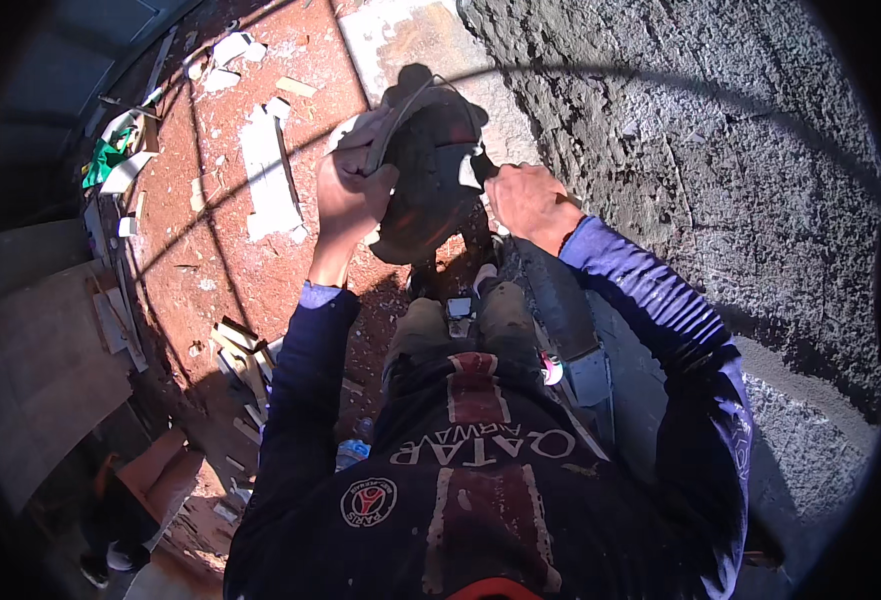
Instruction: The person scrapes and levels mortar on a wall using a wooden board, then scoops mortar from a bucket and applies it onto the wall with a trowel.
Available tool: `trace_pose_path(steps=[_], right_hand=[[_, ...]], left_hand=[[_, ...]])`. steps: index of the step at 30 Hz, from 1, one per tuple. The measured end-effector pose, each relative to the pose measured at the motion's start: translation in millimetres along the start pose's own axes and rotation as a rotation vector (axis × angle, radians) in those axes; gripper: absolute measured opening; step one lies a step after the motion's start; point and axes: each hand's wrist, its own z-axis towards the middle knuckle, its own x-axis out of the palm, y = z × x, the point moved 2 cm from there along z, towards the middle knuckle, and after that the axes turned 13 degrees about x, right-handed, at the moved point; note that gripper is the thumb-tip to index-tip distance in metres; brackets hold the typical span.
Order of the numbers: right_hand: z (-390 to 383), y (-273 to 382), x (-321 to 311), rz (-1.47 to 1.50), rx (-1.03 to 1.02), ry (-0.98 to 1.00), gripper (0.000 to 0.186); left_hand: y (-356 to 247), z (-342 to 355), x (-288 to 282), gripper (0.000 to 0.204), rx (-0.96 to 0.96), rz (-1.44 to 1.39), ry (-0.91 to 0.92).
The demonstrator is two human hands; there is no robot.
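A dark bucket point(425, 190), dirtied with pale mortar, is in front of me over the reddish ground. My left hand point(353, 200) is closed on its left rim, next to the curved handle point(400, 115). On the other side, my right hand point(532, 203) is closed at the bucket's right edge, beside a small bright patch. The right fingertips are partly hidden. Shadow makes the inside of the bucket too dark to read. My legs and shoes show just below it.
Rough wet-looking grey mortar point(690, 150) covers the surface to the right. White board scraps point(268, 175) and wood offcuts point(245, 360) litter the reddish ground at left. A plastic bottle point(352, 453) lies near my left side. Grey boards point(40, 330) stand at far left.
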Motion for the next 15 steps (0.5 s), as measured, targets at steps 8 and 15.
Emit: trace_pose_path(steps=[8,15], right_hand=[[-48.3,79.4,31.2,0.993,0.147,0.127,0.032],[-58.0,73.4,90.8,0.755,0.209,0.286,0.035]], left_hand=[[41.0,-22.0,25.0,0.032,0.110,-0.139,-0.093],[67.1,-74.4,23.1,0.020,-0.262,-0.428,-0.351]])
